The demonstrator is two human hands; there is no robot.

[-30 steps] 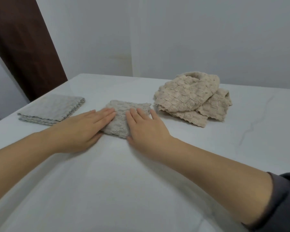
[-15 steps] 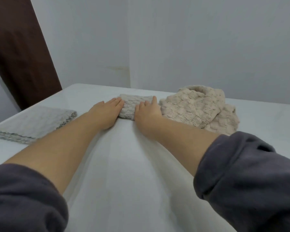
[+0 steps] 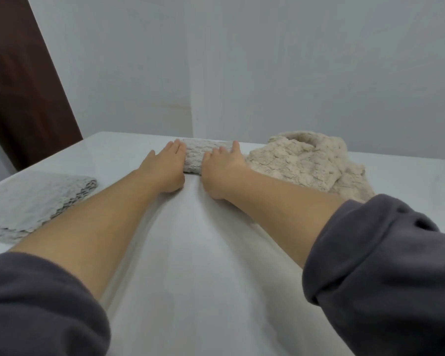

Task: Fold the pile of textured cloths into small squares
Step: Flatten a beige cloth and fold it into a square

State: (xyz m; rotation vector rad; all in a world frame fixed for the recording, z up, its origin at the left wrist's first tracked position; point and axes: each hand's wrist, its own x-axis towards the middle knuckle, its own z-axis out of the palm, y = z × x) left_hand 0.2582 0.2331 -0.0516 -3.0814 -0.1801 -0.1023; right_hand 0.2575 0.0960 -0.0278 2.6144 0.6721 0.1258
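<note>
A small folded grey textured cloth (image 3: 199,156) lies near the far edge of the white table (image 3: 203,253). My left hand (image 3: 165,168) lies flat against the cloth's left side with straight fingers. My right hand (image 3: 222,168) presses flat on its right part, fingers extended. A heap of unfolded beige textured cloths (image 3: 308,160) sits just right of my right hand. A folded grey cloth stack (image 3: 34,201) rests at the left.
White walls stand close behind the table's far edge. A dark brown door (image 3: 18,80) is at the left. My dark grey sleeves fill both lower corners.
Both hands have slid the small folded cloth away from me toward the far edge, beside the beige heap. My arms are stretched out and the view has tipped lower.
</note>
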